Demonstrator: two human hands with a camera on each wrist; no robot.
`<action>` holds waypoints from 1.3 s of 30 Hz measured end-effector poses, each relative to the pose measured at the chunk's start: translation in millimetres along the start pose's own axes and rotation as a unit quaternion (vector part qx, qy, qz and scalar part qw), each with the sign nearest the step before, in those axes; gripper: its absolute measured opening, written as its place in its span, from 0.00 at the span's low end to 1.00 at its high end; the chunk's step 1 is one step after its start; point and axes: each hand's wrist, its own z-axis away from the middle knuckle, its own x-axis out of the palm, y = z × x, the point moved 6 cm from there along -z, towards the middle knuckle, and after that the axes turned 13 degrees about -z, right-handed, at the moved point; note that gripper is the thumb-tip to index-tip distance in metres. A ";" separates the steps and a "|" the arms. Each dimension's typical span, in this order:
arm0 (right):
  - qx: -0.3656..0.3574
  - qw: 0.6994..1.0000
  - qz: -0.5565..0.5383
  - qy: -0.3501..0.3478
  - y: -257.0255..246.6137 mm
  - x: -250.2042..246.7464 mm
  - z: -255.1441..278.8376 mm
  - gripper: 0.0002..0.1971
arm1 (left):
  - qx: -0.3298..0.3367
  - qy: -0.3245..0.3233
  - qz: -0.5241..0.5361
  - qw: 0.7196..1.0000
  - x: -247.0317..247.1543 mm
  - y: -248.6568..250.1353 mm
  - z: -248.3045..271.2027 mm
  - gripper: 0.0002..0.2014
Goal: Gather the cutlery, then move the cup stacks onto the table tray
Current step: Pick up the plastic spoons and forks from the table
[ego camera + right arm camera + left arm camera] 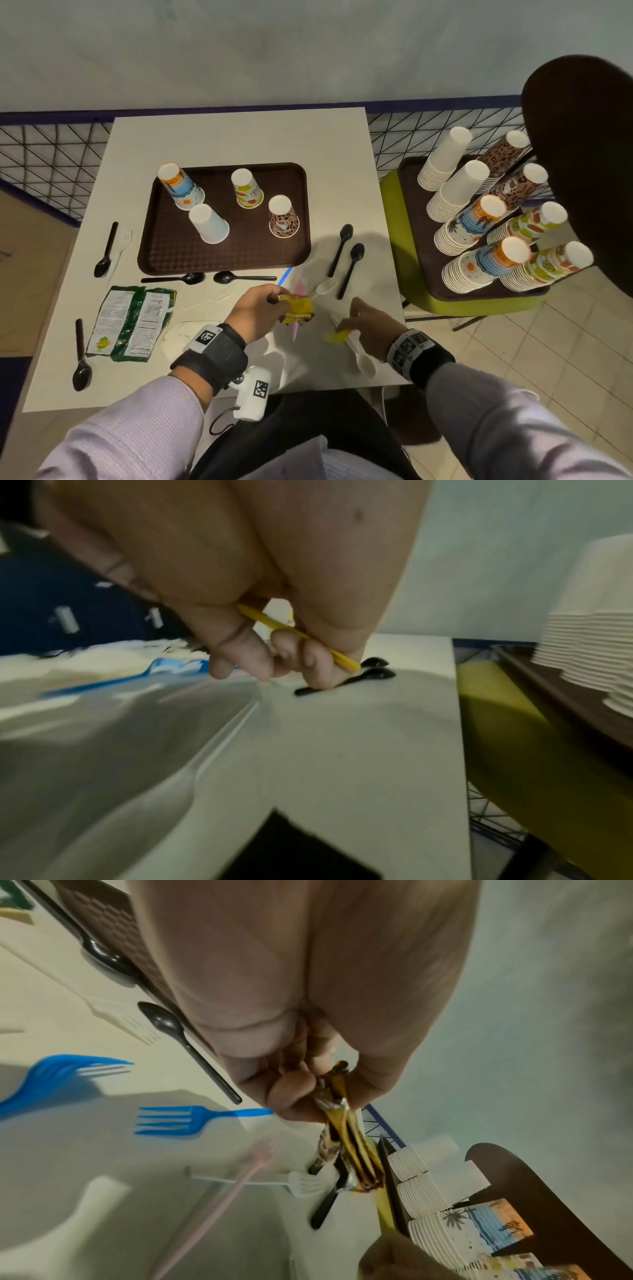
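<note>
A: What's each hand doing?

B: The left hand [255, 310] has its fingers curled round a crumpled yellow wrapper [297, 309], lifted just above the white table [239, 140]. The right hand [368, 323] pinches a thin yellow utensil handle [298, 635] between thumb and fingertips, low at the tabletop; which utensil it is I can't tell.

A: And the rest of the cutlery?

B: Scattered. Two black spoons [346, 260] lie right of the table tray [164, 255], two more black spoons [209, 277] along its near edge. A pink fork [297, 308] and a white fork [323, 287] sit by the left hand, a white spoon [359, 356] near the right wrist, and blue forks [171, 1121] show in the left wrist view.

A: The cups?

B: The cup stacks [479, 222] stand on a second brown tray [416, 219] on a green seat [394, 219], far right. Four single upturned cups [209, 222] are on the table tray. A green snack bag [132, 322] lies near left.
</note>
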 end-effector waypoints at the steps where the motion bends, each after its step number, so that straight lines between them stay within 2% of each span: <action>1: -0.016 0.999 0.036 -0.021 1.2 7.0 -0.7 0.24 | 0.000 -0.007 -0.013 1.000 0.8 -3.2 0.4 0.07; 4: -0.042 0.993 0.106 -0.043 7.7 19.0 -4.7 0.25 | -0.002 -0.010 -0.025 1.000 1.8 -8.0 1.4 0.07; 9: -0.068 0.979 0.186 -0.039 7.8 21.3 -4.5 0.24 | -0.002 -0.004 -0.030 1.000 2.9 -7.2 3.5 0.05; 13: -0.076 0.979 0.186 -0.030 12.9 16.9 -1.4 0.18 | -0.007 -0.001 0.000 1.000 4.7 -8.1 3.7 0.05; 16: -0.061 0.991 0.120 0.011 19.8 14.3 4.2 0.17 | -0.003 0.024 0.078 0.997 2.2 -4.6 6.5 0.07; 19: -0.001 0.998 -0.019 0.062 26.8 6.5 9.9 0.12 | -0.001 0.039 0.126 0.991 -2.0 2.3 8.4 0.05; 21: 0.066 0.986 -0.120 0.092 30.9 0.8 12.2 0.05 | 0.004 0.038 0.157 0.987 -2.4 6.2 7.9 0.03; 22: 0.091 0.975 -0.169 0.110 31.6 -2.7 12.6 0.06 | 0.008 0.036 0.177 0.984 -1.7 8.5 7.1 0.03; 25: 0.130 0.923 -0.319 0.172 26.2 -14.2 10.8 0.11 | 0.029 0.024 0.204 0.978 3.0 22.4 5.0 0.08; 28: 0.138 0.866 -0.428 0.218 11.6 -28.8 7.4 0.14 | 0.036 -0.001 0.219 0.975 10.4 39.0 1.6 0.04; 29: 0.128 0.839 -0.476 0.231 4.4 -33.5 6.6 0.14 | 0.036 -0.018 0.236 0.971 14.7 44.2 0.2 0.04; 32: 0.054 0.700 -0.676 0.222 -17.6 -42.1 1.3 0.14 | 0.042 -0.062 0.277 0.958 27.7 63.0 -0.2 0.04; 34: 0.025 0.625 -0.754 0.201 -26.7 -45.9 -3.6 0.16 | 0.044 -0.070 0.291 0.953 35.0 73.7 -0.9 0.04; 36: 0.012 0.585 -0.789 0.187 -30.8 -48.6 -6.7 0.14 | 0.046 -0.067 0.307 0.948 39.8 83.9 -1.0 0.03; 39: 0.019 0.541 -0.823 0.171 -28.6 -47.5 -4.9 0.11 | 0.034 -0.070 0.357 0.931 47.7 92.4 -5.0 0.03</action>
